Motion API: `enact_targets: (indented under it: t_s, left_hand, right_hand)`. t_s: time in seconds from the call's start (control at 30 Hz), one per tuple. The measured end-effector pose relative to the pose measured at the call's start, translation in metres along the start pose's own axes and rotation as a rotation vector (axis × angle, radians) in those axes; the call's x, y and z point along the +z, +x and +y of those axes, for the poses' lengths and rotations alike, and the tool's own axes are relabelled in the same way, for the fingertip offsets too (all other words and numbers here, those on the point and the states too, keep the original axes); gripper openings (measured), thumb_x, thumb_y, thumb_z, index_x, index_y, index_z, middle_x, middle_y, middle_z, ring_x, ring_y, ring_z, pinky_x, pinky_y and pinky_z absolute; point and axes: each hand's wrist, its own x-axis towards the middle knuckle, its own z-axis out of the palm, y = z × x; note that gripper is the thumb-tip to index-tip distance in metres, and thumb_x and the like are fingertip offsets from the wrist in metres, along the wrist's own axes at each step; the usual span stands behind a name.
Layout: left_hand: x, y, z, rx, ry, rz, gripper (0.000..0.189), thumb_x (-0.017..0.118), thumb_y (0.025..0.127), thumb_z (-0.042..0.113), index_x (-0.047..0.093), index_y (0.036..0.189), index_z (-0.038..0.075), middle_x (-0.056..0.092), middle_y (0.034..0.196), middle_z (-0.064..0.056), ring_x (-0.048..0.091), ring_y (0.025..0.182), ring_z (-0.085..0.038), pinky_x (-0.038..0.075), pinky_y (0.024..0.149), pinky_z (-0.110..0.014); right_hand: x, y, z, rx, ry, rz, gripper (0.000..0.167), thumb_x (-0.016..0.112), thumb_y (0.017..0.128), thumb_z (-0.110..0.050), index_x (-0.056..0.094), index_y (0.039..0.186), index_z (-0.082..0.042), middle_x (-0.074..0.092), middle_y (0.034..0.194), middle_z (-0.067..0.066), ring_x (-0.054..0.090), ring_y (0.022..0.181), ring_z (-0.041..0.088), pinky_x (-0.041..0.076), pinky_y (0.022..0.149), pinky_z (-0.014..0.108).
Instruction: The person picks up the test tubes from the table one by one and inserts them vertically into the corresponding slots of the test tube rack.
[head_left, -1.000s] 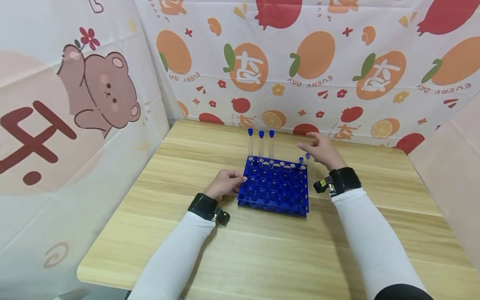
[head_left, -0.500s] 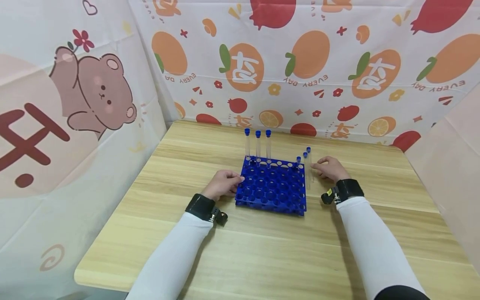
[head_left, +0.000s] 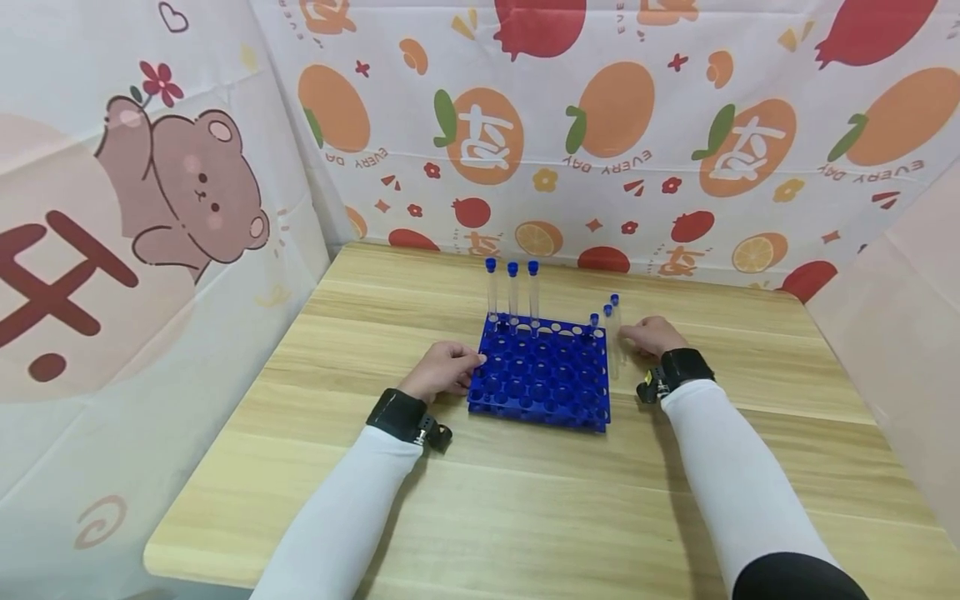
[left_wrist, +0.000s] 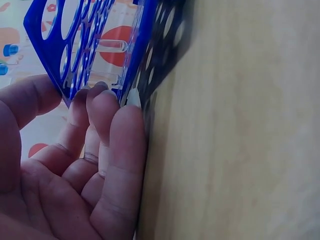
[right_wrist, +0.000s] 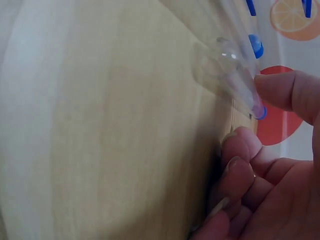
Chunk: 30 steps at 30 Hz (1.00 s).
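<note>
A blue test tube rack (head_left: 540, 375) stands on the wooden table. My left hand (head_left: 442, 369) holds its left edge; in the left wrist view, the thumb is on one perforated plate and the fingertips (left_wrist: 127, 120) reach the rack's lower side. Three clear, blue-capped test tubes (head_left: 492, 292) stand upright in the back left holes. Two more lie on the table beside the rack's right side. My right hand (head_left: 651, 336) is beside them, its thumb tip right at a test tube (right_wrist: 235, 75) and its curled fingers a little apart from that tube.
Another blue cap (head_left: 595, 319) shows at the rack's back right corner. Behind the table hangs a fruit-print cloth (head_left: 547, 192), and a bear-print cloth (head_left: 217, 183) covers the left side. The table's left edge (head_left: 232, 417) is in view.
My right hand has come down from above the tubes at the back right to the table, then shifted slightly left toward them. The left hand keeps its hold on the rack.
</note>
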Motion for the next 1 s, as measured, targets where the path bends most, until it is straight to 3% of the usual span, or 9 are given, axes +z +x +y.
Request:
enact_targets:
  t_s: [0.17,0.4,0.6,0.7,0.83,1.0]
  left_hand:
    - [0.000,-0.001,-0.002,-0.006,0.002,-0.003,0.025,0.064,0.094,0.026,0.068,0.100,0.002,0.057,0.078,-0.003,0.057,0.070,-0.015,0.059,0.063,-0.030]
    - [0.002,0.000,-0.001,-0.009,0.013,0.003,0.029,0.064,0.094,0.029,0.067,0.100,0.001,0.055,0.076,-0.002,0.056,0.070,-0.015,0.059,0.063,-0.030]
    - [0.002,0.001,-0.001,-0.020,0.017,0.007,0.027,0.064,0.094,0.029,0.068,0.099,0.003,0.056,0.079,-0.003,0.057,0.071,-0.016,0.059,0.064,-0.030]
    - [0.002,0.001,-0.002,-0.020,0.018,0.004,0.026,0.064,0.094,0.028,0.069,0.099,0.003,0.056,0.079,-0.003,0.057,0.071,-0.016,0.059,0.063,-0.030]
    - [0.002,-0.001,-0.001,-0.017,0.020,0.004,0.026,0.063,0.094,0.028,0.069,0.098,0.003,0.056,0.078,-0.003,0.056,0.070,-0.016,0.059,0.063,-0.030]
    - [0.002,-0.003,0.001,-0.010,0.019,0.007,0.026,0.062,0.094,0.028,0.068,0.097,0.003,0.055,0.077,-0.002,0.056,0.070,-0.016,0.058,0.062,-0.030]
  right_hand:
    - [0.006,0.001,-0.004,0.015,-0.059,-0.002,0.039,0.063,0.086,-0.040,0.045,0.062,-0.016,0.043,0.059,-0.002,0.045,0.058,0.017,0.037,0.053,0.028]
    - [0.005,0.000,-0.008,0.016,-0.083,-0.039,0.039,0.059,0.087,-0.036,0.056,0.057,-0.012,0.046,0.053,-0.001,0.047,0.051,0.017,0.039,0.050,0.029]
    - [0.001,0.000,-0.006,-0.009,-0.075,-0.049,0.041,0.054,0.089,-0.036,0.050,0.053,-0.015,0.044,0.053,-0.003,0.045,0.052,0.016,0.038,0.053,0.027]
    - [-0.001,0.001,-0.003,-0.008,-0.041,-0.041,0.042,0.051,0.089,-0.036,0.046,0.052,-0.017,0.042,0.053,-0.003,0.042,0.051,0.015,0.035,0.052,0.027]
    - [-0.005,0.001,0.003,0.002,0.082,-0.061,0.040,0.051,0.089,-0.033,0.049,0.053,-0.017,0.045,0.052,-0.004,0.041,0.049,0.014,0.033,0.049,0.026]
    - [-0.013,-0.008,0.007,0.023,0.315,-0.087,0.030,0.051,0.094,-0.027,0.066,0.078,-0.007,0.061,0.062,-0.004,0.056,0.057,0.011,0.044,0.053,0.023]
